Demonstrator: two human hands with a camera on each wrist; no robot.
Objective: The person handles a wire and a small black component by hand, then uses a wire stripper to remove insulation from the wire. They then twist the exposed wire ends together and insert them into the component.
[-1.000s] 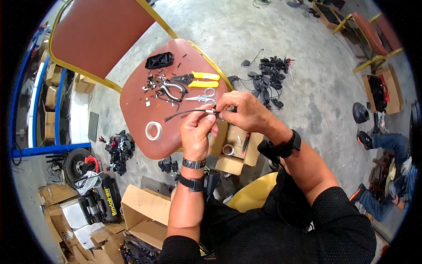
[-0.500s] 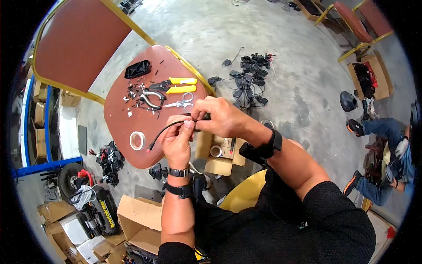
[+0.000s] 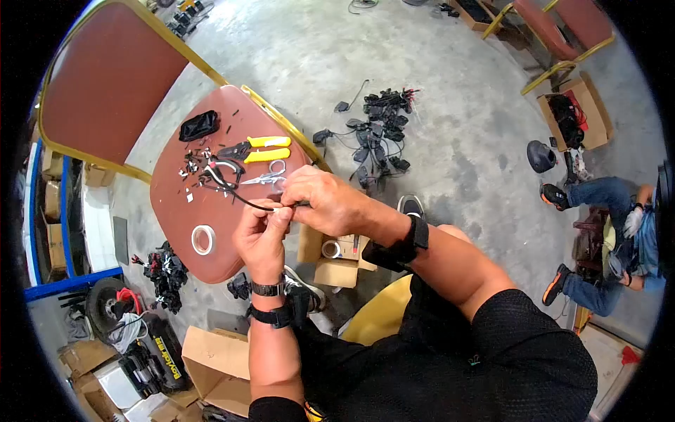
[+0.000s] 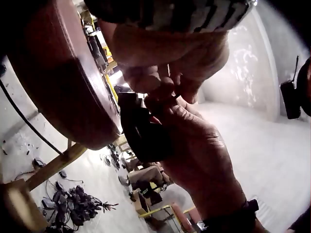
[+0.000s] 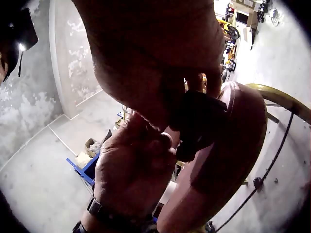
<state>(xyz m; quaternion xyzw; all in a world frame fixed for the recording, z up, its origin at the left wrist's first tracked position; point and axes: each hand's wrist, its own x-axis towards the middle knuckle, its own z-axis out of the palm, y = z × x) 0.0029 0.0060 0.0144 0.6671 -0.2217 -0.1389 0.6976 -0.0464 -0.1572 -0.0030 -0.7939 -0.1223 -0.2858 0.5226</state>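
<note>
The left hand (image 3: 261,243) pinches a thin black cable (image 3: 242,200) between thumb and fingers, and the cable's free part arches back over the chair seat. Close against it, the right hand (image 3: 323,200) has its fingers curled round the cable's other part. In the left wrist view a dark, blocky piece (image 4: 141,128) shows at the right hand (image 4: 194,150); the same dark piece (image 5: 197,121) appears in the right wrist view. Scissors (image 3: 266,177), yellow-handled pliers (image 3: 267,149) and a roll of white tape (image 3: 203,240) lie on the red-brown seat (image 3: 176,218).
Small cut scraps and a black pouch (image 3: 200,126) are also on the seat. Piles of black cabled parts (image 3: 380,133) lie on the floor. An open carton (image 3: 335,272) stands below the hands, a larger carton (image 3: 218,355) at lower left. Another person (image 3: 612,232) sits at the right.
In the head view the hands, seat and surroundings have shifted left and somewhat down. The cable's free part has swung upward, from pointing down-left to arching across the seat. Both hands keep their hold.
</note>
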